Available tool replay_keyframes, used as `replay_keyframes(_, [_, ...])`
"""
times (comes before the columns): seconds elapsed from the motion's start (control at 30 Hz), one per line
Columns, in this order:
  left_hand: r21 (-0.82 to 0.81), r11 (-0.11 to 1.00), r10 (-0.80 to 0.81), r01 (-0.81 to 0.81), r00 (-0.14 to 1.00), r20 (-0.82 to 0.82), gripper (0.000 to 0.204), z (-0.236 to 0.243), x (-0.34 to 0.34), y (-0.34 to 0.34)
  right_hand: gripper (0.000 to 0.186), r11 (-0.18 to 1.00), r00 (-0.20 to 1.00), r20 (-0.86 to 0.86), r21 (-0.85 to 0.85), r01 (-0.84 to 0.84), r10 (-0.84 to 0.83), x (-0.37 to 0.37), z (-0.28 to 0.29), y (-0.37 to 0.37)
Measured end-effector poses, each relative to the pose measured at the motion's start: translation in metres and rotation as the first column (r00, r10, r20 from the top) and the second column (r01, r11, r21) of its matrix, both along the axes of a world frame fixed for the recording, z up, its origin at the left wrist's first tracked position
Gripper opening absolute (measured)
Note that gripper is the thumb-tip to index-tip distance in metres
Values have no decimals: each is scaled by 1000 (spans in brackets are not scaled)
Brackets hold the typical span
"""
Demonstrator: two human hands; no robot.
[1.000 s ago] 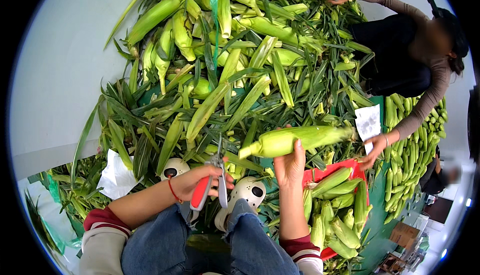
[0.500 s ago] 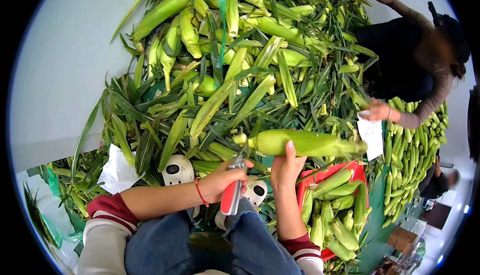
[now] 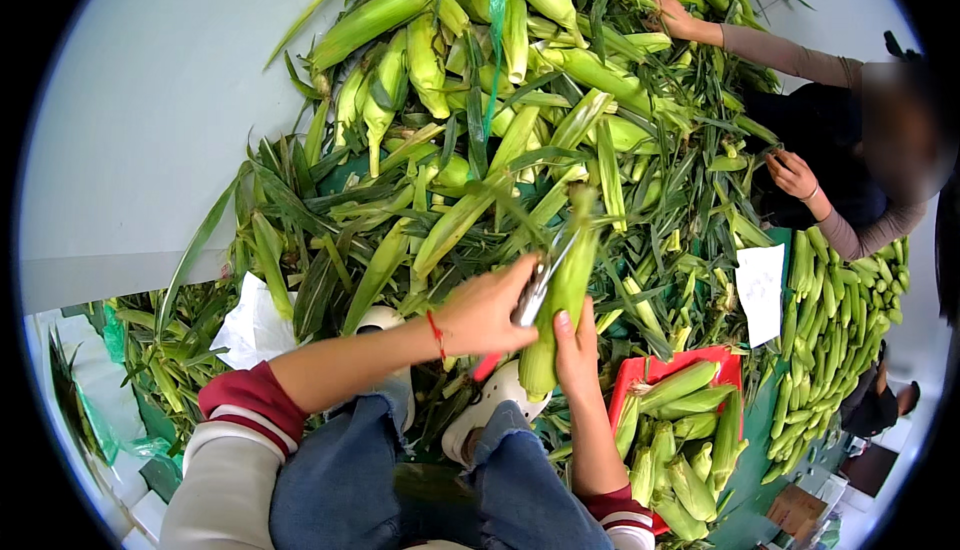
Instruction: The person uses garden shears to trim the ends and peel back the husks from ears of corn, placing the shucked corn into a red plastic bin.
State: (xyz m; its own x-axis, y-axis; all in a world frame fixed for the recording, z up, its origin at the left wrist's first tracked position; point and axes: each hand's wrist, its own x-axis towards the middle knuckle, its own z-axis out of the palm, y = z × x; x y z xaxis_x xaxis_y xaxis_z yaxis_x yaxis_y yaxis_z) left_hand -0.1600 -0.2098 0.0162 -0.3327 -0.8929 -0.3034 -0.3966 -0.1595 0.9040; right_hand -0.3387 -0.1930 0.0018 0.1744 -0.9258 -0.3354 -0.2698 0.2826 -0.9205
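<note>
My left hand [image 3: 482, 312] is wrapped round a pair of pruning shears [image 3: 533, 295]. Their silver blades lie along the upper part of a green ear of corn [image 3: 570, 275], and a bit of red handle shows below the fingers. The ear stands nearly upright in the picture, still in its husk, its far end slightly blurred. My right hand [image 3: 577, 355] grips it from the right with the thumb along the husk. Whether the blades touch the ear I cannot tell. Just right of my right forearm sits a red crate [image 3: 626, 382] holding several husked ears [image 3: 688, 402].
A large heap of corn ears and loose leaves [image 3: 430, 190] spreads ahead. White paper sheets [image 3: 760, 295] lie right and left. On the far right are rows of trimmed ears [image 3: 835, 320]. A co-worker [image 3: 800, 150] reaches into the heap. White clogs [image 3: 497, 405] are below my hands.
The ear has swung from lying sideways to nearly upright, and the shears have moved from its left end to alongside it. The co-worker's nearer hand has left the paper sheet.
</note>
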Motion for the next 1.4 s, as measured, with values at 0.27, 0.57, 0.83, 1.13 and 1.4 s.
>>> replay_keyframes(0.27, [66,965,-252,252,968,-10,79,-2,70,-8,51,990,951,-295,-74,-119,92,-22,18,-13])
replay_keyframes(0.57, [34,962,-273,271,960,63,83,-22,41,22,55,826,522,-749,61,-561,410,-23,33,-20])
replay_keyframes(0.83, [-29,986,-150,165,944,293,46,-57,49,19,60,875,627,-676,58,-480,388,-30,14,-17])
replay_keyframes(1.13, [88,973,226,-212,950,-217,42,-35,62,22,59,907,906,-273,-183,-378,323,-39,8,-12])
replay_keyframes(1.4, [31,950,295,-310,863,-411,43,26,25,20,61,943,962,-36,-193,-271,270,-8,-4,3])
